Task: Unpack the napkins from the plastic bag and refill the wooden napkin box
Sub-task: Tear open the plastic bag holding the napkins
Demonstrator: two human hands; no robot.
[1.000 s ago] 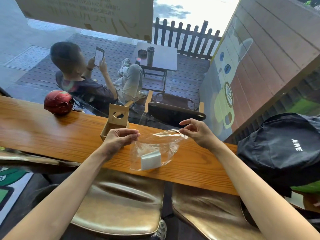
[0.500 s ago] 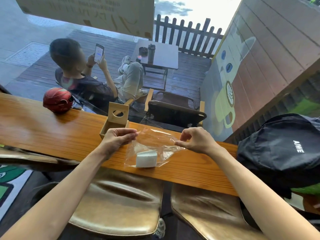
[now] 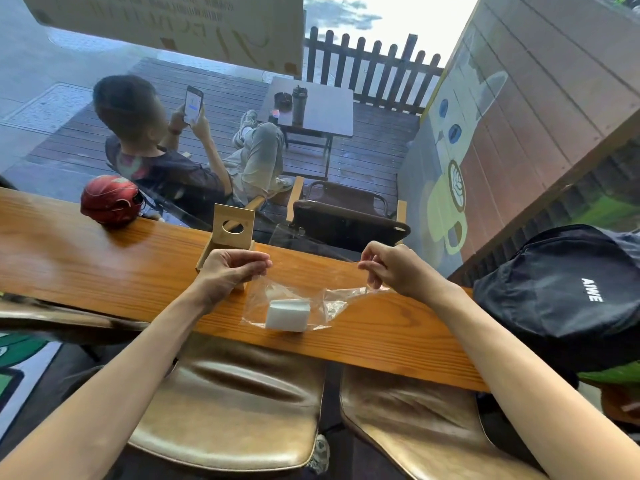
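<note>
Head view: two stools [image 3: 225, 403] fill the bottom of the frame. Above them, on the counter [image 3: 86, 265] at centre, napkins [image 3: 287, 314] lie inside the bag [image 3: 322, 301]. Left hand [image 3: 228, 275] and right hand [image 3: 398, 271] each pinch the bag's edge, stretched apart. Behind the left hand stands the box [image 3: 232, 233]; a red helmet [image 3: 110, 199] sits farther left, a black backpack [image 3: 561, 289] at right.
</note>
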